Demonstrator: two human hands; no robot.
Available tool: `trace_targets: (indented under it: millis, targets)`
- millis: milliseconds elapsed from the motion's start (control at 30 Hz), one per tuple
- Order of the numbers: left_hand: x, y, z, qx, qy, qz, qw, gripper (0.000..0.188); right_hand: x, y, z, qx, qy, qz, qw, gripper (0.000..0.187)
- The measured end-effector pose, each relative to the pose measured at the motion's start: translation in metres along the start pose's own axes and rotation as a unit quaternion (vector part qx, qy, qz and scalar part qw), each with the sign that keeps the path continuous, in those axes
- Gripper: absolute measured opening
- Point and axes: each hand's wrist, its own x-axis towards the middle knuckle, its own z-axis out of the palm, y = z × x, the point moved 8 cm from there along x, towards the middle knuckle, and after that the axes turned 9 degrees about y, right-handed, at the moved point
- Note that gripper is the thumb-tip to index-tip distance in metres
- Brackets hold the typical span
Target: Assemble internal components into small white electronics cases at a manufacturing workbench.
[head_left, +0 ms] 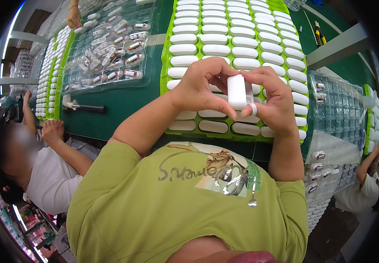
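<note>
A white rounded plastic case [237,93] is held upright between my two hands. My left hand [202,85] curls around its left side, with the index finger at the top and the thumb near the bottom. From the right, my right hand [275,96] pinches the same case, and a white band [253,108] wraps its thumb. A greyish, see-through part shows along the case's right side; I cannot make out what it is. Directly beneath both hands lies a bright green tray [165,61] filled with rows of white oval cases [214,38].
Left of the tray, a clear blister tray [148,44] holds loose small parts, and a black-handled hammer [88,108] lies on the green table [73,125]. Clear compartment trays [336,109] stand at right. A yellow-and-black tool [320,33] lies far right. Co-workers sit on both sides.
</note>
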Motion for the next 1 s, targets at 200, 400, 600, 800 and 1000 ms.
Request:
trace_targets:
  millis: [200,400,600,800,1000]
  targets:
    - [0.009,-0.005,-0.008,0.034,0.093,0.002,0.995,0.066,0.001,0.005,-0.002,-0.026,-0.005,-0.028,0.999,0.045]
    - [0.005,-0.013,-0.023,-0.012,0.203,-0.041,0.978,0.044,0.001,-0.019,-0.010,-0.124,0.139,-0.108,0.977,0.031]
    - [0.009,0.074,-0.007,0.222,0.237,0.281,0.903,0.028,0.000,-0.054,-0.006,-0.179,0.165,-0.248,0.938,0.035]
    - [0.036,0.123,0.001,0.273,0.361,0.414,0.790,0.035,0.016,-0.086,-0.014,-0.137,0.370,-0.322,0.861,0.016]
    - [0.044,0.140,0.014,0.235,0.405,0.423,0.776,0.037,0.029,-0.095,-0.032,-0.066,0.479,-0.242,0.841,0.036]
